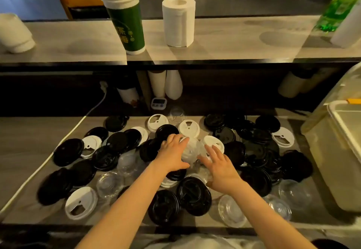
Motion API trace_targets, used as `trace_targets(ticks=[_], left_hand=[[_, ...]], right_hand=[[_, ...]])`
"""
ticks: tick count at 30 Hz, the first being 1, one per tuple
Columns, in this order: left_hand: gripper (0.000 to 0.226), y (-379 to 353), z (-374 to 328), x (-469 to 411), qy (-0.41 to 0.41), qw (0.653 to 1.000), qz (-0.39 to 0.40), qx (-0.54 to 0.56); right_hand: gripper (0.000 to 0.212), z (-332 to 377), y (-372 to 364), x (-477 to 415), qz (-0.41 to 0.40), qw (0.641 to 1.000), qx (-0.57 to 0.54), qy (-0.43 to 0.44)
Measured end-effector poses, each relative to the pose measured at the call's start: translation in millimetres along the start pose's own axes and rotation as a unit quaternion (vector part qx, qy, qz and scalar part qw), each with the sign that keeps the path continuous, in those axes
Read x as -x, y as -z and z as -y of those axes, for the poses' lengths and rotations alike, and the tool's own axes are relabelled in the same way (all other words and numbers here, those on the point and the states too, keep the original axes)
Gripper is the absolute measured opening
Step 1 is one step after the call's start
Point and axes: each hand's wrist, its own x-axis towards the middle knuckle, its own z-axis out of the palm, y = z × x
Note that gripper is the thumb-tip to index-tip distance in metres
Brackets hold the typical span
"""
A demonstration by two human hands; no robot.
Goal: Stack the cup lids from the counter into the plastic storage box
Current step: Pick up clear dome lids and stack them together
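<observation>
The counter carries a loose spread of black, white and clear cup lids, while the plastic storage box stands at its right end, just beside the outermost lids. The left hand is closed around a short stack of clear lids held at the middle of the pile. The right hand hovers just beside that stack, fingers spread and gripping nothing.
</observation>
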Motion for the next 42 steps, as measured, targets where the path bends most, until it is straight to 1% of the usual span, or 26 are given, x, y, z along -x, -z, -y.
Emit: trace_targets(ticks=[1, 3, 6, 7, 8, 10, 12, 14, 17, 19, 21, 23, 28, 31, 32, 34, 36, 38, 42], left_hand=[[0.088, 0, -1, -1, -0.004, 1.000, 0.010, -0.018], [0.085, -2, -1, -3, -0.009, 0.999, 0.010, -0.038], [0.077, -4, -1, -4, -0.009, 0.999, -0.010, -0.046], [0.075, -4, -2, -4, -0.010, 0.999, -0.015, -0.046], [0.074, -5, -1, -3, -0.009, 0.999, -0.024, -0.048], [0.075, -5, -1, -1, -0.008, 0.998, -0.040, -0.037], [0.076, -4, -1, 3, -0.005, 0.998, -0.063, -0.007], [0.076, -1, 1, 9, -0.001, 0.996, -0.087, 0.037], [0.075, 8, 1, 24, 0.006, 0.987, -0.116, 0.112], [0.073, 14, 1, 35, 0.012, 0.974, -0.152, 0.165], [0.073, 22, 0, 48, 0.024, 0.955, -0.193, 0.223], [0.072, 30, -4, 63, 0.036, 0.933, -0.223, 0.279], [0.070, 38, -17, 91, 0.053, 0.887, -0.257, 0.381], [0.071, 33, -24, 100, 0.071, 0.861, -0.245, 0.440], [0.069, 32, -27, 103, 0.074, 0.851, -0.241, 0.461], [0.067, 30, -33, 108, 0.073, 0.837, -0.229, 0.491], [0.073, 26, -35, 112, 0.072, 0.833, -0.214, 0.505], [0.084, 24, -35, 115, 0.072, 0.837, -0.178, 0.512], [0.104, 23, -33, 120, 0.043, 0.866, -0.091, 0.489]], right_hand=[[0.083, 2, -2, 0, 0.008, 0.999, 0.033, -0.001], [0.083, 4, -7, -1, -0.028, 0.999, 0.041, 0.005], [0.092, 2, -15, -5, -0.061, 0.996, 0.062, 0.000], [0.092, 0, -17, -6, -0.076, 0.996, 0.056, 0.004], [0.090, 0, -14, -5, -0.089, 0.995, 0.034, 0.014], [0.078, -3, -14, -2, -0.121, 0.992, -0.008, 0.042], [0.071, -5, -12, 2, -0.135, 0.989, -0.051, 0.034], [0.072, -7, -9, 8, -0.164, 0.981, -0.105, 0.017], [0.070, -4, 11, 17, -0.211, 0.956, -0.203, -0.010], [0.069, -1, 23, 22, -0.241, 0.938, -0.248, -0.012], [0.070, 4, 35, 29, -0.257, 0.920, -0.296, -0.016], [0.070, 9, 45, 36, -0.271, 0.892, -0.361, -0.020], [0.062, 28, 64, 51, -0.292, 0.830, -0.476, 0.002], [0.052, 47, 71, 59, -0.277, 0.777, -0.565, 0.024], [0.052, 53, 71, 61, -0.263, 0.760, -0.593, 0.033], [0.057, 60, 69, 63, -0.227, 0.740, -0.631, 0.046], [0.059, 64, 67, 63, -0.202, 0.737, -0.643, 0.048], [0.056, 67, 66, 65, -0.189, 0.743, -0.640, 0.049], [0.056, 68, 64, 70, -0.168, 0.758, -0.628, 0.055]])
